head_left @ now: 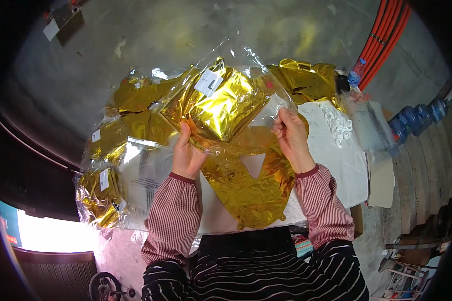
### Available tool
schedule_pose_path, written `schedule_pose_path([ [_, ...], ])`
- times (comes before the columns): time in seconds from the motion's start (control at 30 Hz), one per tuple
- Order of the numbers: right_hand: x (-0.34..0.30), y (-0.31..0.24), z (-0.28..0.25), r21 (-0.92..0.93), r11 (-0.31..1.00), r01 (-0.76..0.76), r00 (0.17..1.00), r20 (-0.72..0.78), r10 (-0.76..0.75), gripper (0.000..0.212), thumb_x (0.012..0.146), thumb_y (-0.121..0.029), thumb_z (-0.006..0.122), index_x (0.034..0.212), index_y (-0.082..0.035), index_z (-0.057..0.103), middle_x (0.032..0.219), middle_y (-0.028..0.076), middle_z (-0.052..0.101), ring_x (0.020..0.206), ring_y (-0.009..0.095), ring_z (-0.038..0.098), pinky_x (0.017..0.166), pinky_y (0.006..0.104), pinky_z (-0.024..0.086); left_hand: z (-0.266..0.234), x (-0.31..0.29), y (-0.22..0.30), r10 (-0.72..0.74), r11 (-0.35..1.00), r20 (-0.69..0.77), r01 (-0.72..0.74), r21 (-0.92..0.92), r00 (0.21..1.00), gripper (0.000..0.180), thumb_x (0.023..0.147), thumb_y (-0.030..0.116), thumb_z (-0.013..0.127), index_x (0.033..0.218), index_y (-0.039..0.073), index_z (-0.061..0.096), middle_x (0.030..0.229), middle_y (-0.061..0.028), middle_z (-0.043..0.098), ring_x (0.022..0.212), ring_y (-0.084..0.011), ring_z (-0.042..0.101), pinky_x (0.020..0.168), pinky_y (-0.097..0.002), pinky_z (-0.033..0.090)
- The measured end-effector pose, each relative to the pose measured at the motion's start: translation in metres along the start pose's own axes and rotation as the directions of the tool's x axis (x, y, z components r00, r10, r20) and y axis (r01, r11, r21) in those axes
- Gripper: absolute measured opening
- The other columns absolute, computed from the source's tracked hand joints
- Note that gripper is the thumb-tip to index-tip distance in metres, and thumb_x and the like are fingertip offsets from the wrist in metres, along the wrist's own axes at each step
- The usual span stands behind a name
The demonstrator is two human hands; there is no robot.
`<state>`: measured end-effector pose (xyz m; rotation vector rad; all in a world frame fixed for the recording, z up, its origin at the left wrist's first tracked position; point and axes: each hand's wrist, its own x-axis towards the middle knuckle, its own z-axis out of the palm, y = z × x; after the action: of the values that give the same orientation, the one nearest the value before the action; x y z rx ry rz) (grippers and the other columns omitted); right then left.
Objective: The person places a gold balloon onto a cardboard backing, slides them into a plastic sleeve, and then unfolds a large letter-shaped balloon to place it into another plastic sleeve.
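Between my hands, raised above the table, is a clear plastic bag [258,118] with a folded gold foil balloon [231,103] inside and a white label [208,83] on it. My left hand [187,154] grips the bag's lower left corner, thumb on top. At the bag's right side, the fingers of my right hand [292,135] pinch its clear edge. Below the bag a flat gold foil balloon [248,198] with a triangular cut-out lies on the white tabletop [331,178], partly covered by the bag.
Bagged gold foil pieces [103,195] line the table's left side, with more foil [306,80] at the far edge. Small white rings [339,125] and a stack of clear bags [369,125] lie to the right. Beyond are a plastic bottle [356,72], orange pipes [384,40] and blue bottles [417,120].
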<state>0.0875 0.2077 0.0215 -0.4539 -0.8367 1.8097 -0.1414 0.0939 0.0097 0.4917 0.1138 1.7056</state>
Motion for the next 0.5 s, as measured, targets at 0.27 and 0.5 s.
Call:
schedule_pose_path([
  [0.27, -0.003, -0.002, 0.001, -0.031, 0.997, 0.076, 0.997, -0.002, -0.076, 0.018, 0.086, -0.021, 0.061, 0.075, -0.008, 0.055, 0.068, 0.0, 0.056, 0.053, 0.007, 0.052, 0.049, 0.0203, 0.043, 0.009, 0.0, -0.005, 0.015, 0.995, -0.088, -0.006, 0.104, 0.996, 0.037, 0.094, 0.035, 0.039, 0.121, 0.011, 0.046, 0.122, -0.0059, 0.052, 0.114, -0.0238, 0.049, 0.098, -0.045, 0.038],
  [0.5, -0.005, -0.01, 0.021, -0.055, 0.995, 0.087, 0.996, -0.024, -0.089, 0.012, 0.087, -0.018, 0.059, 0.085, -0.006, 0.059, 0.075, 0.002, 0.059, 0.064, 0.009, 0.054, 0.055, 0.0203, 0.042, 0.01, 0.001, -0.004, 0.047, 0.99, -0.211, -0.017, 0.142, 0.976, 0.036, 0.093, 0.034, 0.042, 0.121, 0.012, 0.047, 0.12, -0.0043, 0.053, 0.114, -0.0238, 0.049, 0.096, -0.0457, 0.039],
])
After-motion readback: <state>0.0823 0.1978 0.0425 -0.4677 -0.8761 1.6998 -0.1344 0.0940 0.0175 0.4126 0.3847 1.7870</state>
